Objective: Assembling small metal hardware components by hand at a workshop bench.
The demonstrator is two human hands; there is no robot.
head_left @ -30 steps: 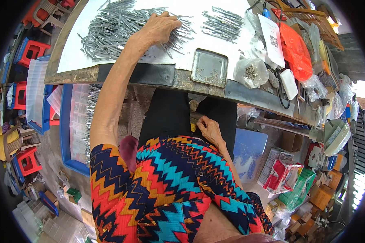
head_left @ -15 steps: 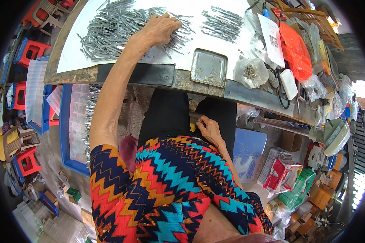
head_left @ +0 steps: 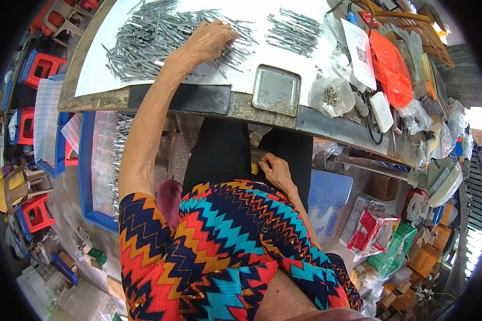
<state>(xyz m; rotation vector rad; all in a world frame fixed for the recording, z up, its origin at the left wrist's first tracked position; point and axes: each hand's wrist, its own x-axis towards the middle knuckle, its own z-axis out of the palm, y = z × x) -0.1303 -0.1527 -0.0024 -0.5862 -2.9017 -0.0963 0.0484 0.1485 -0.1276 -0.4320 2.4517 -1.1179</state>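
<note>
My left hand (head_left: 208, 43) is bent down over the right side of a large, tangled heap of thin grey metal rods (head_left: 144, 45) on a white sheet. Its fingers are curled and touch the rods; whatever is under the fingertips is hidden. To the right of this hand, a smaller group of similar rods (head_left: 293, 32) lies roughly lined up. My right hand (head_left: 276, 170) rests low in my lap against my dark trousers, fingers loosely curled together, with nothing visible in them. A shallow square metal tray (head_left: 276, 93) with tiny bits in it sits at the table's near edge.
At the table's right lie a clear bag of small parts (head_left: 331, 96), a printed card (head_left: 357, 53), a red plastic bag (head_left: 391, 69) and a white block (head_left: 381, 111) by a black cable. Left below stand a blue-rimmed tray (head_left: 99, 216) and red stools (head_left: 42, 68).
My left hand has shifted only very slightly over the heap, its fingers still curled down. My right hand and the things on the table look the same.
</note>
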